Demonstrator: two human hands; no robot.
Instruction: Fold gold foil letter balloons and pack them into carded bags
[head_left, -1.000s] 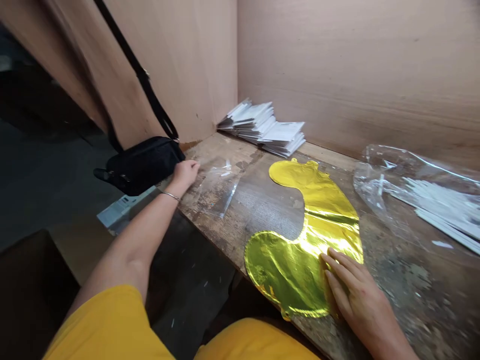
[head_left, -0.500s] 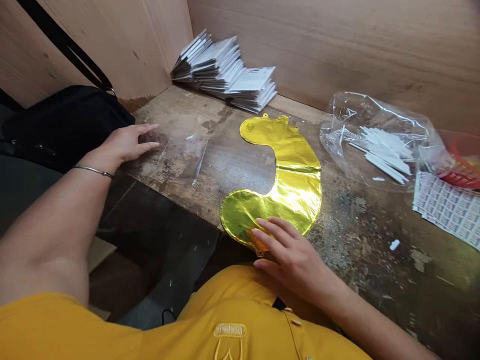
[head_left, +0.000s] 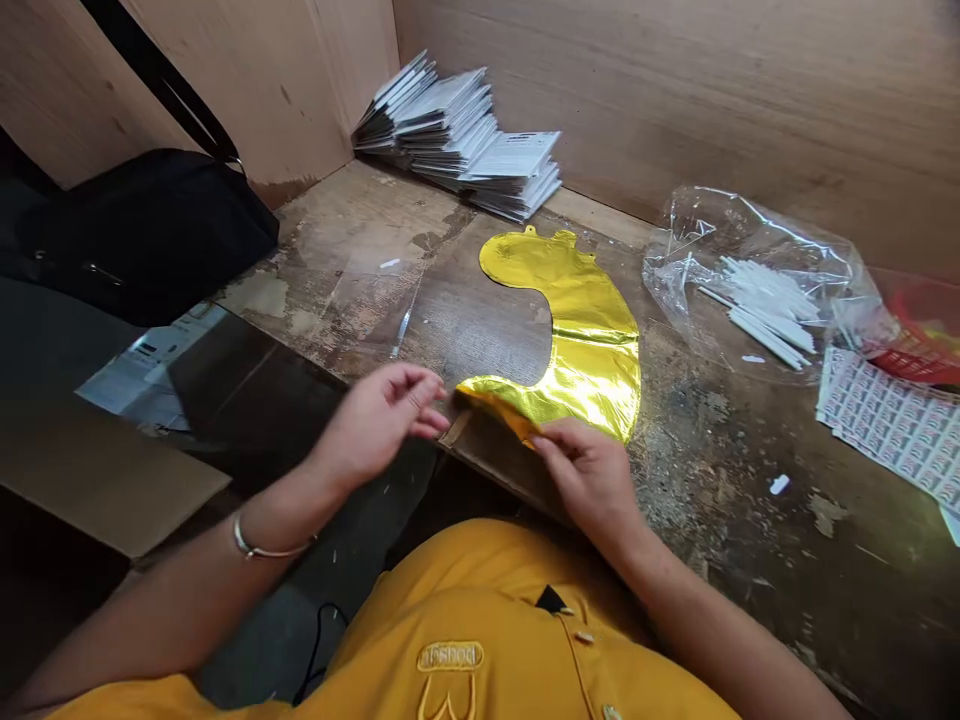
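Note:
A flat gold foil balloon [head_left: 581, 335] lies curved on the worn wooden table [head_left: 712, 470], its near end folded up at the table's front edge. My right hand [head_left: 589, 475] pinches that folded near end. My left hand [head_left: 382, 415], with a bangle on the wrist, hovers just left of the fold with fingers curled and touches the foil's tip; whether it grips the foil I cannot tell. A clear plastic sleeve [head_left: 375, 290] lies flat on the table beyond my left hand.
A stack of white cards [head_left: 469, 135] sits in the back corner against wooden walls. A clear bag of white sticks [head_left: 757, 285] lies at the right, a printed sticker sheet [head_left: 892, 420] and a red basket [head_left: 922, 335] beyond it. A black bag [head_left: 142, 235] hangs left.
My left hand left the clear sleeve and came to the balloon's near end. My right hand went from resting flat on the foil to pinching its folded edge.

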